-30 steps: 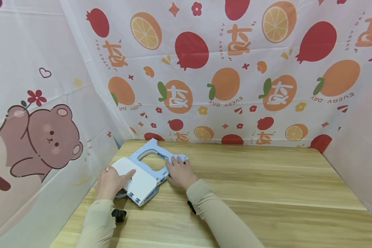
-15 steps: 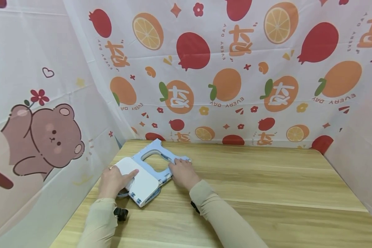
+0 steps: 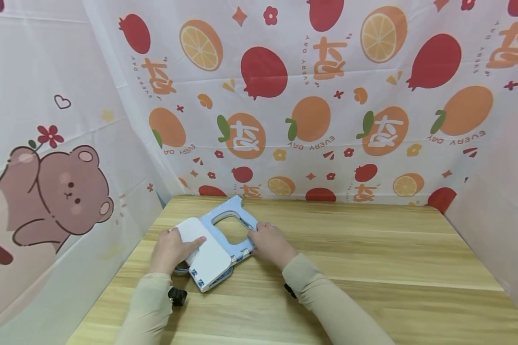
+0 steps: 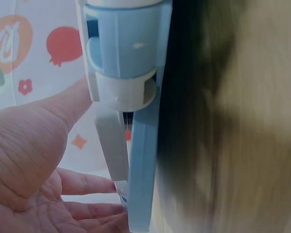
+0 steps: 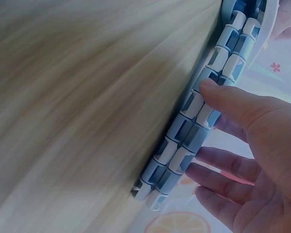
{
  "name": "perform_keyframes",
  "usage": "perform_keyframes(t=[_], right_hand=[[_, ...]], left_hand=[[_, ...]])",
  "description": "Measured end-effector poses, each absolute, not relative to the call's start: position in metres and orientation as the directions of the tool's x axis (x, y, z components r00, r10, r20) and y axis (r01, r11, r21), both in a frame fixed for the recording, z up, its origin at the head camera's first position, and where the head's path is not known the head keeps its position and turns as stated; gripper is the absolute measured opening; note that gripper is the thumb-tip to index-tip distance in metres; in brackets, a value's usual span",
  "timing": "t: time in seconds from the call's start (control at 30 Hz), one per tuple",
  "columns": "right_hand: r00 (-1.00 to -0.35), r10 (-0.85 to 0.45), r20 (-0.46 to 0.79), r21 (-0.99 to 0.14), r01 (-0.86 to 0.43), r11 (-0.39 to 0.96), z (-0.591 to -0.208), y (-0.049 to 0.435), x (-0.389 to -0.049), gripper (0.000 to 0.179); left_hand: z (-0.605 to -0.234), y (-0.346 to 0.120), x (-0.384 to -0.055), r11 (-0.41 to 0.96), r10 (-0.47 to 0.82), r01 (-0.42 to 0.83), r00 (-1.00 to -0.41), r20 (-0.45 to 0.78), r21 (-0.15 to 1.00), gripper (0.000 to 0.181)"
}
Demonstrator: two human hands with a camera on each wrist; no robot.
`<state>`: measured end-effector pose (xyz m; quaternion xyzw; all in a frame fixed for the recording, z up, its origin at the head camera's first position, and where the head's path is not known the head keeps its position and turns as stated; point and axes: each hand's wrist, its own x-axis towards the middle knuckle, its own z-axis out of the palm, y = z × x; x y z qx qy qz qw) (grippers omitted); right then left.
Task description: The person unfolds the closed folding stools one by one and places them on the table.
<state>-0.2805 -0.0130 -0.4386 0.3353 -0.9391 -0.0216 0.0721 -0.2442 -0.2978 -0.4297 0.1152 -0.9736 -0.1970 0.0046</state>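
Observation:
A blue-and-white folding stool (image 3: 217,235) lies partly folded on the left part of the table. Its white panel (image 3: 207,256) sits over the near left end, and the blue panel beyond has a large rounded opening. My left hand (image 3: 170,250) grips the white panel's left side, thumb on top and fingers behind the edge. At the right end, my right hand (image 3: 273,244) holds the blue panel. In the right wrist view, my thumb touches the row of hinge knuckles (image 5: 194,109) while the other fingers are behind. The stool's underside is hidden.
The wooden table (image 3: 349,268) stretches to the right and front. A fruit-print curtain (image 3: 302,72) hangs at the back, and a bear-print curtain (image 3: 69,191) borders the left side. A black wrist camera (image 3: 178,296) sits at my left cuff.
The stool has slid to the right across the table with both hands on it. My right hand's fingers, earlier lying over the blue panel, now wrap its right edge.

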Motion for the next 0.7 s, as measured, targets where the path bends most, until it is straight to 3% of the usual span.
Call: perform_keyframes(t=[0.37, 0.7], right_hand=[[-0.776, -0.617, 0.134, 0.123, -0.604, 0.787, -0.442, 0.024, -0.268, 0.041], [-0.799, -0.568, 0.198, 0.037, -0.573, 0.819, -0.45, 0.065, -0.244, 0.048]], left_hand=[[-0.436, -0.268, -0.253, 0.898, -0.139, -0.137, -0.99, -0.028, 0.419, 0.105], [-0.441, -0.234, -0.257, 0.894, -0.065, -0.07, -0.998, -0.026, 0.443, 0.106]])
